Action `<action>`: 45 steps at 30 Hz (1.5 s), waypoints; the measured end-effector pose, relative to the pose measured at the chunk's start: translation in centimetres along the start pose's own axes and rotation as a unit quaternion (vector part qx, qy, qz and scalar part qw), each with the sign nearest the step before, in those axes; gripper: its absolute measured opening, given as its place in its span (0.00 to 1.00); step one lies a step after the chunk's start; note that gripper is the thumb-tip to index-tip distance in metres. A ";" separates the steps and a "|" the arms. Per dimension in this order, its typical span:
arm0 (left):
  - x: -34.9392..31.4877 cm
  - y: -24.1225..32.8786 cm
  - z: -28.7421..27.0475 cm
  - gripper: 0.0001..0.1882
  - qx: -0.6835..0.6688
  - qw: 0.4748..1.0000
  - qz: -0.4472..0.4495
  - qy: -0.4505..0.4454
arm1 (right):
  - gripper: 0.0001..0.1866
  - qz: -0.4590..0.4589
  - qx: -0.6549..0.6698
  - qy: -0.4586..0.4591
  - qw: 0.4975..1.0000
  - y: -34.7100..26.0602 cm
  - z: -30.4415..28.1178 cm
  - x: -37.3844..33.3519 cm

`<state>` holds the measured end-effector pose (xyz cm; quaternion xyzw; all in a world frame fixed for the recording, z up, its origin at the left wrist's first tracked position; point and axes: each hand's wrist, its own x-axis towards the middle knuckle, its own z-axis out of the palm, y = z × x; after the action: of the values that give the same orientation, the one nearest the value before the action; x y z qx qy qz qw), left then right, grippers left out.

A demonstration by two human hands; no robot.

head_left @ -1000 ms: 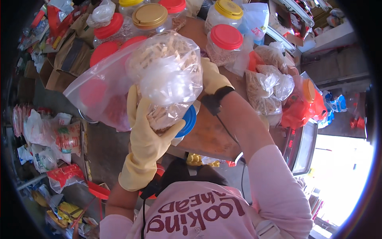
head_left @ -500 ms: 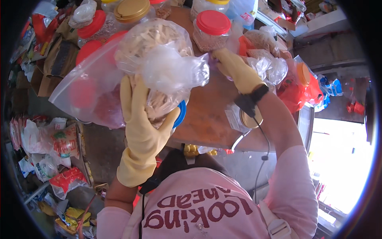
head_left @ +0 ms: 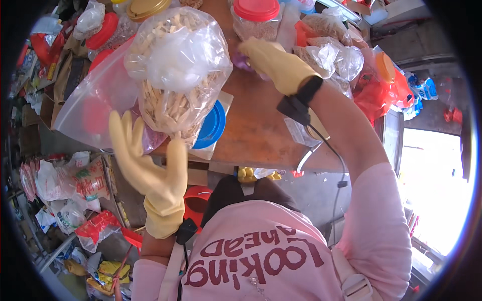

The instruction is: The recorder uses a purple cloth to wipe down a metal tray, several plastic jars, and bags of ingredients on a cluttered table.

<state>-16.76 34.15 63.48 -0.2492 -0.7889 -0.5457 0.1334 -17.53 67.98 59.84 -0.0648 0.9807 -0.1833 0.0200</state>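
A big clear plastic bag of pale tan dried strips (head_left: 168, 108) stands on the table (head_left: 256, 128), its top bunched into a whitish puff. My left hand (head_left: 150, 160), in a cream rubber glove, is just below the bag's near side, fingers spread and nothing in them. A blue round lid (head_left: 212, 125) shows beside the bag, over a flat pale piece. My right hand (head_left: 273, 62), gloved alike, is closed on a crumpled purple thing (head_left: 242, 61) whose kind I cannot make out. It is just in front of a clear jar with a red lid (head_left: 256, 9).
A clear zip bag (head_left: 93, 108) leans at the left by several lidded jars. Filled plastic bags (head_left: 329, 55) crowd the table's right side, with a red bag (head_left: 391, 95) beyond. A small clear jar (head_left: 304, 133) lies near the front edge. Packages (head_left: 90, 180) hang at lower left.
My left hand has let go of the bag of strips and drawn down and left. The bag now stands upright, uncovering more of the blue lid. My right hand has shifted slightly left.
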 end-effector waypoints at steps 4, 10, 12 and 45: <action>-1.8 -0.4 -1.7 0.42 -0.084 0.991 0.099 -0.024 | 0.35 0.141 -0.021 -0.117 0.983 -0.9 1.5 0.0; -4.1 1.2 3.9 0.23 -0.160 0.886 0.033 -0.434 | 0.15 0.070 0.036 -0.254 0.964 -5.2 2.6 -4.5; -7.0 -0.9 5.9 0.25 -0.138 0.870 0.023 -0.473 | 0.13 0.067 0.016 -0.226 0.972 -3.1 2.0 -5.9; -8.7 3.6 18.0 0.73 -0.030 0.908 -0.058 -0.415 | 0.15 0.337 0.444 0.119 0.822 -9.7 2.3 -32.3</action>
<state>-6.37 49.70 55.51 -0.4107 -0.7694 -0.4235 -0.2450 15.79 62.52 61.67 0.3075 0.7484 -0.5875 -0.0098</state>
